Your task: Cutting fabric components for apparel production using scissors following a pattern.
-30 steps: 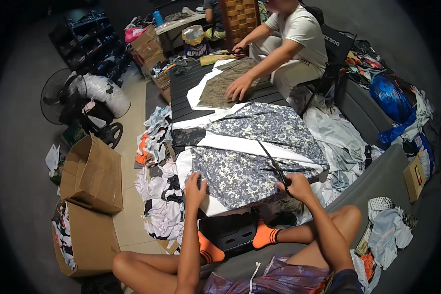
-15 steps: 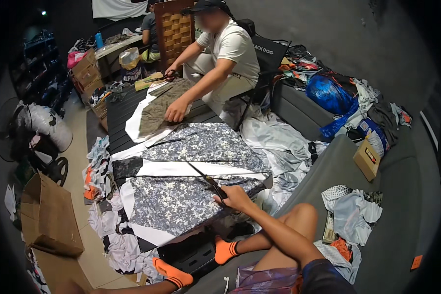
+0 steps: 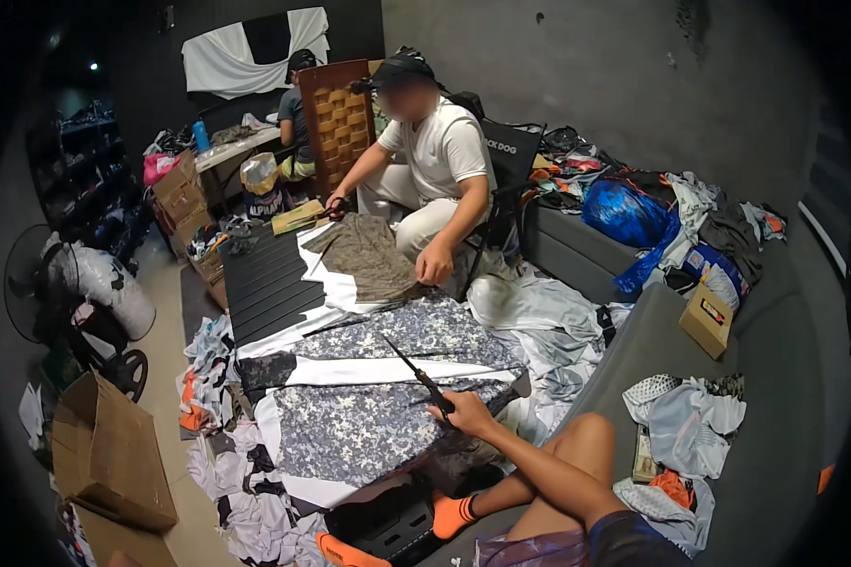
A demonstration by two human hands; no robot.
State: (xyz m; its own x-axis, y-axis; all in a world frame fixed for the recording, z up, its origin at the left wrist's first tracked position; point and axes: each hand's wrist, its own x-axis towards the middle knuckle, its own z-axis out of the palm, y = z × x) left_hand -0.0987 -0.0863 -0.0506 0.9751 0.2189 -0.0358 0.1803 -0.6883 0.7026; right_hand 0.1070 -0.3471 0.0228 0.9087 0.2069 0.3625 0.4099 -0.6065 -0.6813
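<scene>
My right hand (image 3: 468, 414) is closed round the handles of a pair of black scissors (image 3: 425, 382). Their long blades point up and left, over a blue-grey camouflage fabric piece (image 3: 350, 439) with white borders. Beyond it, a white strip (image 3: 378, 369) separates this piece from a similar camouflage piece (image 3: 402, 326), both spread on the black slatted table (image 3: 265, 293). My left hand is out of sight. Across the table, a seated person (image 3: 435, 142) in a white shirt holds scissors (image 3: 340, 205) in one hand; their other hand is at a brown camouflage piece (image 3: 364, 260).
Fabric scraps (image 3: 251, 482) are heaped along the table's left side, near an open cardboard box (image 3: 109, 454). Pale cloth (image 3: 548, 317) lies piled to the right. The grey sofa (image 3: 643, 340) carries a small box (image 3: 706, 321) and more scraps (image 3: 686, 430). Another person (image 3: 298, 118) sits farther back.
My view has tilted upward, so the scene sits lower. The other person's hand and the brown camouflage piece have shifted right, uncovering more table slats. My right hand keeps hold of the scissors.
</scene>
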